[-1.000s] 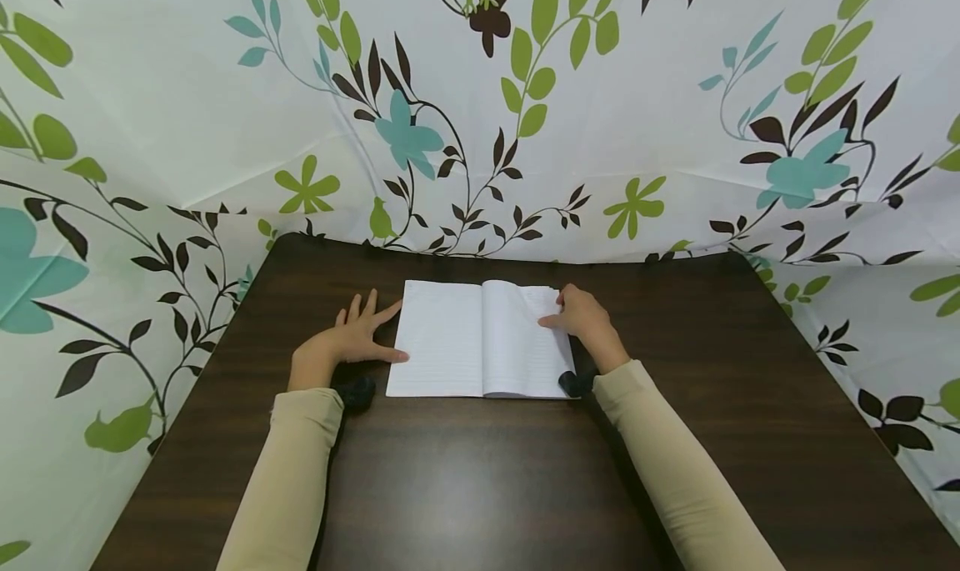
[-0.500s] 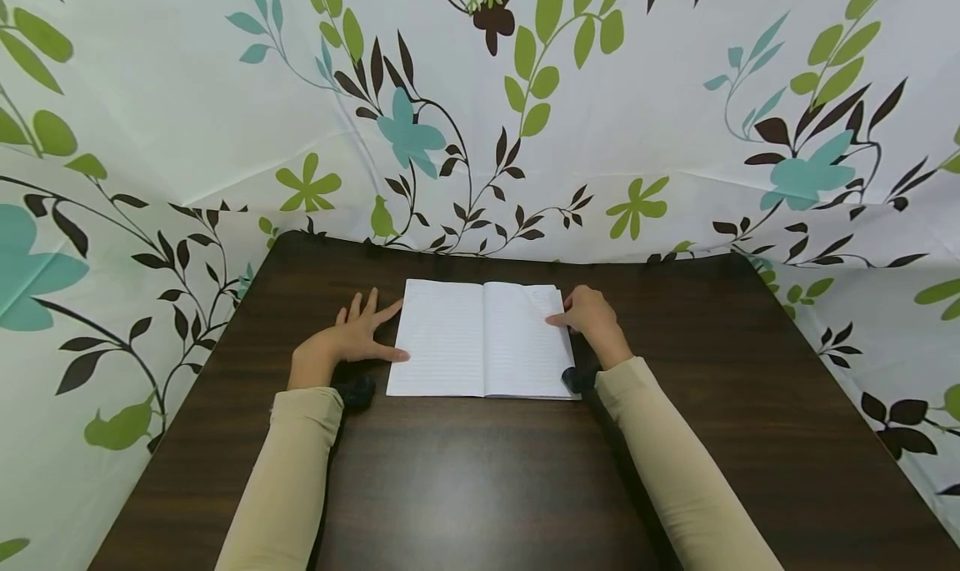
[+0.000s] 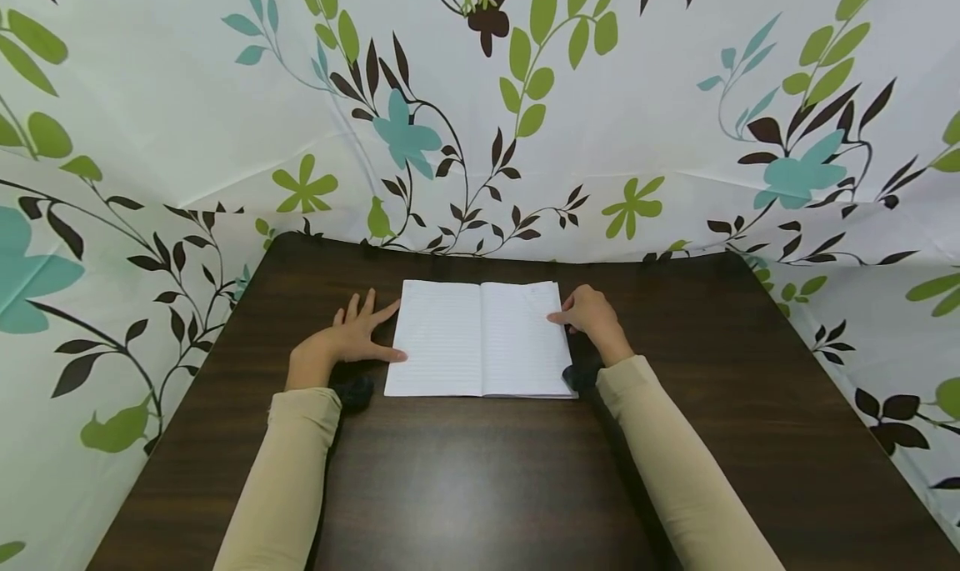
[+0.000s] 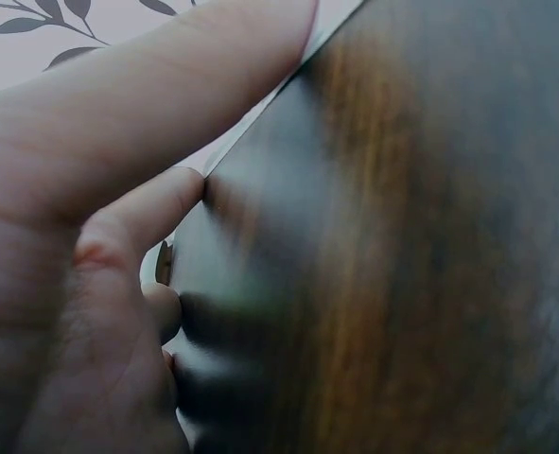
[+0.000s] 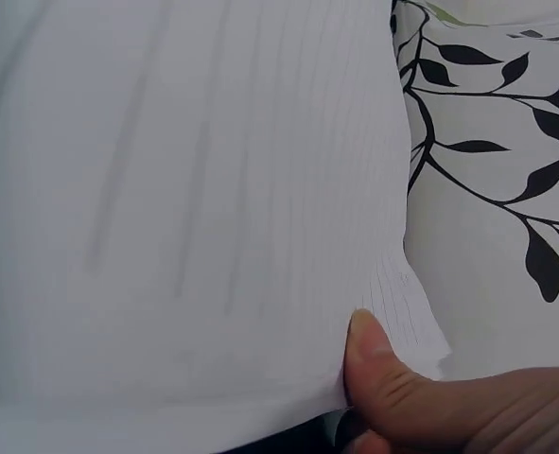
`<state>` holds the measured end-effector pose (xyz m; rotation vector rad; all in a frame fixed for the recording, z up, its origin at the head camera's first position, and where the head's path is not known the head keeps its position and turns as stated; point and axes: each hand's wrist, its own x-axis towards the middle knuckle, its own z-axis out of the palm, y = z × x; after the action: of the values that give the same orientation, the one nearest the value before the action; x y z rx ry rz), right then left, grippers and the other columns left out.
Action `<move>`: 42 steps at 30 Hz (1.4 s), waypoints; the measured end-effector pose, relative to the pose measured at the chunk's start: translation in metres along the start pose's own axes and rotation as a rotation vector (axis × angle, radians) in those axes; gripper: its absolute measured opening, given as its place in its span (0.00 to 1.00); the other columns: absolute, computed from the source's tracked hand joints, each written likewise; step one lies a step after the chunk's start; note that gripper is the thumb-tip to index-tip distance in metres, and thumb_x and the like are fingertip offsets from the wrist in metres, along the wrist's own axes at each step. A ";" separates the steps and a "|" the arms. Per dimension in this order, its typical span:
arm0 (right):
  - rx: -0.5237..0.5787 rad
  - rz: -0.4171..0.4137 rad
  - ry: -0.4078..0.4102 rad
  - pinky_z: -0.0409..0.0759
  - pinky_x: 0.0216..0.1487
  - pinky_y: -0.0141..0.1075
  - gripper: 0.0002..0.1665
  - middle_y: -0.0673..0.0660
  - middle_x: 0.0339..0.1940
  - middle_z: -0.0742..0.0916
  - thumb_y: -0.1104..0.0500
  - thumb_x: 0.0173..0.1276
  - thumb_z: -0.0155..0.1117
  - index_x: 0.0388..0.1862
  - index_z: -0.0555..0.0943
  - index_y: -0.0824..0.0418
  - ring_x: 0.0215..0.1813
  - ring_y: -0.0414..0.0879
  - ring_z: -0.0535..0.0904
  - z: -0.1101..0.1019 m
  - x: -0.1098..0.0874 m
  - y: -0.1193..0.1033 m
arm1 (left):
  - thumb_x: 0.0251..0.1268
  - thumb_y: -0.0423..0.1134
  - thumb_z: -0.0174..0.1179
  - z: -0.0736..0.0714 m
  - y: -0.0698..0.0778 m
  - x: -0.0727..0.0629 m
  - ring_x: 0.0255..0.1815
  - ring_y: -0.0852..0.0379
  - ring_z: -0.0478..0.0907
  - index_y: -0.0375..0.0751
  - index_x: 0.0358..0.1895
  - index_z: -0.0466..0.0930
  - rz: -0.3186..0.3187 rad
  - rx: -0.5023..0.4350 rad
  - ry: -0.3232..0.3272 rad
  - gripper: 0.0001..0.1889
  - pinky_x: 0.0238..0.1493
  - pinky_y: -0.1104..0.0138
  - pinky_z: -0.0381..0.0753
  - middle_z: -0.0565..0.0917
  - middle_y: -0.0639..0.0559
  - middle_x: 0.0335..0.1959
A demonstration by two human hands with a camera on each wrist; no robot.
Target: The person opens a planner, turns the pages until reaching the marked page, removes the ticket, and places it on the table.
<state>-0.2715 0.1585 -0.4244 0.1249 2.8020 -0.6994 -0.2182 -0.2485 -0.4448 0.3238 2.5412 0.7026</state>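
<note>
A lined notebook (image 3: 437, 338) lies spread flat on the dark wooden table. Fingers apart, my left hand (image 3: 348, 338) rests at its left edge, with the thumb tip on the page and the index fingertip near the upper corner. The left wrist view shows this thumb and fingers along the notebook's thin edge. At the right edge, my right hand (image 3: 596, 319) pinches the right-hand page (image 5: 222, 208). Its thumb (image 5: 378, 364) lies on top of the paper, and a fingertip shows just below the edge. The remaining right fingers are mostly hidden.
The brown table (image 3: 480, 479) extends around the notebook on all sides. Behind it hangs a white cloth (image 3: 570, 154) printed with leaves and flowers. Dark wrist devices sit under both cuffs, the right one (image 3: 579, 378) overlapping the notebook's lower right corner.
The right-hand page, bulging up near the spine a second ago, now lies flatter. My right hand has shifted slightly right to the page's edge; the left hand stays in place.
</note>
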 end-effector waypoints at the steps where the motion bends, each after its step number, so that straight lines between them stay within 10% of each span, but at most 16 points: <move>1: 0.004 -0.001 0.000 0.81 0.42 0.44 0.21 0.61 0.31 0.88 0.52 0.68 0.77 0.46 0.84 0.68 0.33 0.49 0.85 0.000 0.000 0.001 | 0.60 0.70 0.68 0.000 0.000 0.000 0.83 0.24 0.18 0.50 0.87 0.38 0.000 0.000 0.000 0.62 0.78 0.27 0.28 0.24 0.28 0.84; 32: -0.110 -0.009 0.018 0.83 0.49 0.50 0.31 0.63 0.50 0.89 0.40 0.66 0.75 0.50 0.85 0.66 0.47 0.55 0.84 0.010 0.003 -0.018 | 0.59 0.72 0.67 0.004 -0.005 0.003 0.83 0.24 0.17 0.52 0.87 0.38 0.009 0.000 0.011 0.63 0.77 0.26 0.26 0.22 0.30 0.84; 42: -0.056 -0.047 0.073 0.71 0.32 0.37 0.17 0.56 0.33 0.84 0.50 0.67 0.77 0.38 0.86 0.63 0.35 0.48 0.77 0.006 0.002 -0.015 | 0.59 0.70 0.68 0.002 -0.002 0.002 0.83 0.24 0.18 0.52 0.87 0.38 0.011 -0.004 0.021 0.62 0.77 0.26 0.26 0.23 0.29 0.84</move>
<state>-0.2743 0.1422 -0.4236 0.0766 2.8998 -0.6382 -0.2188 -0.2489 -0.4479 0.3310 2.5591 0.7194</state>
